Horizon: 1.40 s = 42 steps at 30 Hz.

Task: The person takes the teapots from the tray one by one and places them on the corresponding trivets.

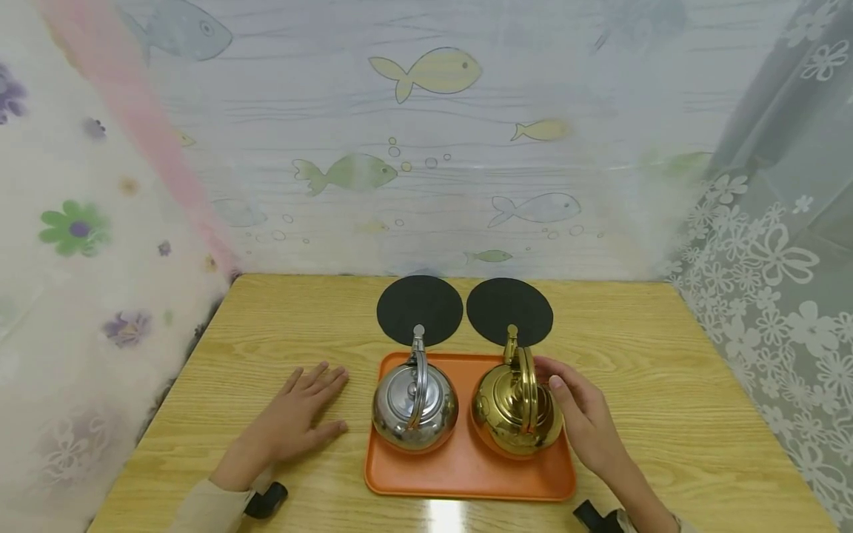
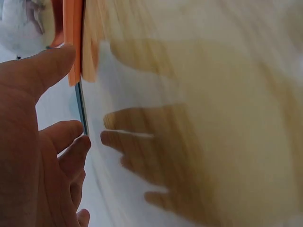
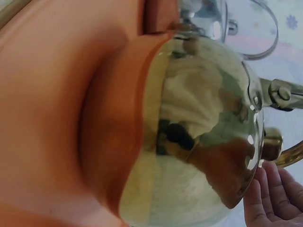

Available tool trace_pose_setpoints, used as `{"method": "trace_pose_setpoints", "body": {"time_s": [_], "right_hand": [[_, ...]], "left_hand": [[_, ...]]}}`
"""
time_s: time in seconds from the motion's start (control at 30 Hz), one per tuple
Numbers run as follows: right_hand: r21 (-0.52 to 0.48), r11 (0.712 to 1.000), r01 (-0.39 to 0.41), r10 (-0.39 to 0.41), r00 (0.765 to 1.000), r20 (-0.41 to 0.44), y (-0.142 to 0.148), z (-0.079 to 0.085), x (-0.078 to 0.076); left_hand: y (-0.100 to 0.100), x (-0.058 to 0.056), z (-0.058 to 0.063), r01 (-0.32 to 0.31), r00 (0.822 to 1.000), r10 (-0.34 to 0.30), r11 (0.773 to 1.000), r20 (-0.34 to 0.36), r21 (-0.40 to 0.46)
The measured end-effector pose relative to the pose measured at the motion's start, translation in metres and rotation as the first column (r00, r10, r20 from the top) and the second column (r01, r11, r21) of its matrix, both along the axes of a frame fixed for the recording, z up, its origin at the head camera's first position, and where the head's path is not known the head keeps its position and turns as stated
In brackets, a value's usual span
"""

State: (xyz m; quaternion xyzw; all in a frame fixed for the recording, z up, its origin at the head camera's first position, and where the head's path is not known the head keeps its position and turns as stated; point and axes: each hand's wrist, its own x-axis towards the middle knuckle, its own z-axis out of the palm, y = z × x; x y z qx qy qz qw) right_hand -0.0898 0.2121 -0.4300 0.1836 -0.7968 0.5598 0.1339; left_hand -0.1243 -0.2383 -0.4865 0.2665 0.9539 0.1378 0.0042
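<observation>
A gold kettle (image 1: 506, 414) and a silver kettle (image 1: 406, 407) stand side by side on an orange tray (image 1: 460, 474), spouts pointing to the back. My right hand (image 1: 586, 418) is at the right side of the gold kettle, its fingers loosely bent beside the raised gold handle (image 1: 526, 385). In the right wrist view the fingers (image 3: 267, 194) show close by the lid knob, not round the handle. To the left of the tray, my left hand (image 1: 300, 407) is low over the table, fingers spread. It holds nothing.
Two black round mats (image 1: 420, 307) lie side by side on the wooden table (image 1: 286, 311), behind the tray. A fish-patterned curtain (image 1: 426, 170) hangs along the back edge. Flowered curtains hang at the left and right sides.
</observation>
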Motion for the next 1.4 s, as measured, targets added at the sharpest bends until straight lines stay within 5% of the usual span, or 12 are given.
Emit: {"method": "trace_pose_setpoints", "body": {"time_s": [0.83,1.07,1.4], "right_hand": [[-0.067,0.997,-0.047,0.051,0.997,0.058,-0.009,0.013,-0.003],[-0.074,0.996,-0.047,0.052,0.996,0.068,-0.008,0.021,-0.003],[-0.158,0.977,-0.146,0.166,0.979,0.121,-0.004,0.024,-0.002]], "left_hand": [[0.019,-0.005,-0.003,0.083,0.997,-0.083,0.997,-0.011,0.003],[0.025,-0.005,-0.003,0.096,0.994,-0.099,0.994,0.051,0.054],[0.029,0.004,0.001,0.098,0.986,-0.116,0.985,0.118,0.144]]}}
